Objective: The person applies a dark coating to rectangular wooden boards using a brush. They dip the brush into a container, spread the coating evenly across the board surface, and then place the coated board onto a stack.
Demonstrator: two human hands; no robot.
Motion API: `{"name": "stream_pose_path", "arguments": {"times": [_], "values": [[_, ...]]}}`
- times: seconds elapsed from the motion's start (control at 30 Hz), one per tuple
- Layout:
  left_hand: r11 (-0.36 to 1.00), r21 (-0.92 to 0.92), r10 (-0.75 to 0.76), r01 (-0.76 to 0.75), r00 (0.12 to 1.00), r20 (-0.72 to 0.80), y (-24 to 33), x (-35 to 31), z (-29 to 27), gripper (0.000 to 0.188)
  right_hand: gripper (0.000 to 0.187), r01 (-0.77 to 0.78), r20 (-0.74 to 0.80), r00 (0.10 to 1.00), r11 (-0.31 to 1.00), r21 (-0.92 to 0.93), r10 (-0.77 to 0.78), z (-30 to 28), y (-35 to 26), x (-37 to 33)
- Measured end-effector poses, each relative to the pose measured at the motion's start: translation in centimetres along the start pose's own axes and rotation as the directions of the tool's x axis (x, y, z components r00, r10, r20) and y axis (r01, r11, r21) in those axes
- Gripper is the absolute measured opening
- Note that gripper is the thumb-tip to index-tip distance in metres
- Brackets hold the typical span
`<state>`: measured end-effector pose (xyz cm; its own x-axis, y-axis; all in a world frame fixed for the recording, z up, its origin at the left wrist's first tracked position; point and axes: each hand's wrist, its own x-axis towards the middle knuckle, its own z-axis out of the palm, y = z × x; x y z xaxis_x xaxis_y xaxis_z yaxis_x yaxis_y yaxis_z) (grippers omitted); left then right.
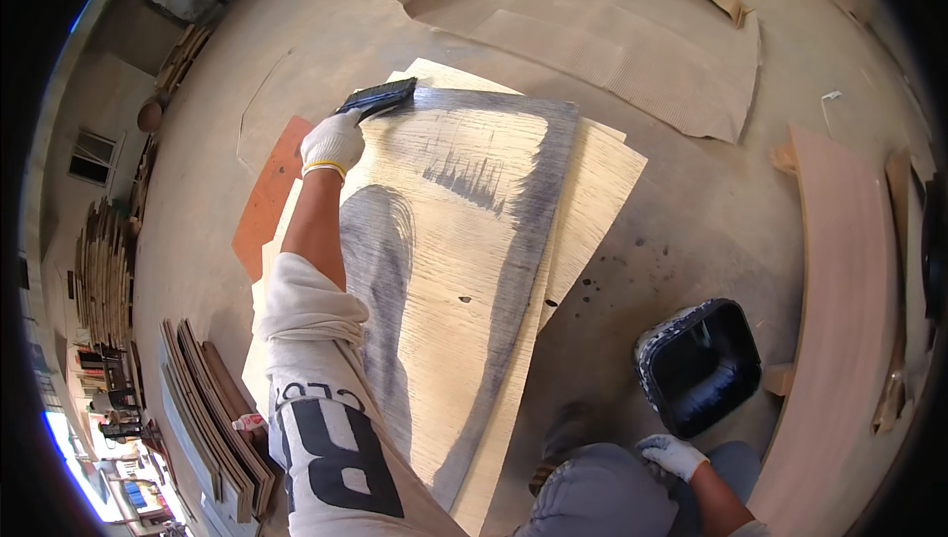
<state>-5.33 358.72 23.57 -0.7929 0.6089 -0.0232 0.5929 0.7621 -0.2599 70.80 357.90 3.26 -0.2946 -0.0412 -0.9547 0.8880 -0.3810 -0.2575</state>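
My left hand (334, 142), in a white knit glove, is closed round a wide paint brush (380, 97) with dark bristles. The brush touches the far left corner of a pale plywood sheet (454, 241). Dark grey-black paint runs along the sheet's far and right edges, with a broad curved patch on its left side and a streaky patch near the middle. More sheets lie fanned out beneath it. At the lower right, my right hand (673, 456), also gloved, rests on my knee with nothing visible in it. Beside that knee stands a square black bucket (656, 351), dark and wet inside.
An orange-red board (269, 196) sticks out left of the plywood. Leaning boards (202, 409) stand at the left, and a long pinkish plank (834, 300) lies at the right. Brown cardboard (612, 63) covers the floor beyond. Dark spatters (617, 266) mark the floor near the bucket.
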Motion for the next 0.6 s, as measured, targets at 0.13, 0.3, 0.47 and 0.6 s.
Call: {"name": "stream_pose_path", "arguments": {"times": [0.13,0.3,0.47,0.6], "values": [[0.998,-0.067,0.009,-0.008,1.000,0.013,-2.4,0.1,0.7,0.040,0.034,-0.008,-0.012,1.000,0.999,-0.054,0.008,-0.7,0.4,0.2],[0.994,-0.076,-0.073,0.075,0.997,0.023,-2.3,2.3,1.0,0.041,0.036,-0.010,-0.016,1.000,0.999,-0.036,0.009,-0.6,1.4,0.5],[0.993,-0.017,-0.114,0.114,0.993,-0.012,-3.7,2.2,1.3,0.039,0.037,0.022,-0.027,0.999,0.997,-0.073,-0.024,-0.8,1.2,-0.1],[0.997,-0.058,-0.047,0.049,0.998,0.041,-2.7,1.3,1.5,0.039,0.037,0.013,-0.072,0.997,0.997,-0.080,-0.018,-0.5,0.0,-1.4]]}}
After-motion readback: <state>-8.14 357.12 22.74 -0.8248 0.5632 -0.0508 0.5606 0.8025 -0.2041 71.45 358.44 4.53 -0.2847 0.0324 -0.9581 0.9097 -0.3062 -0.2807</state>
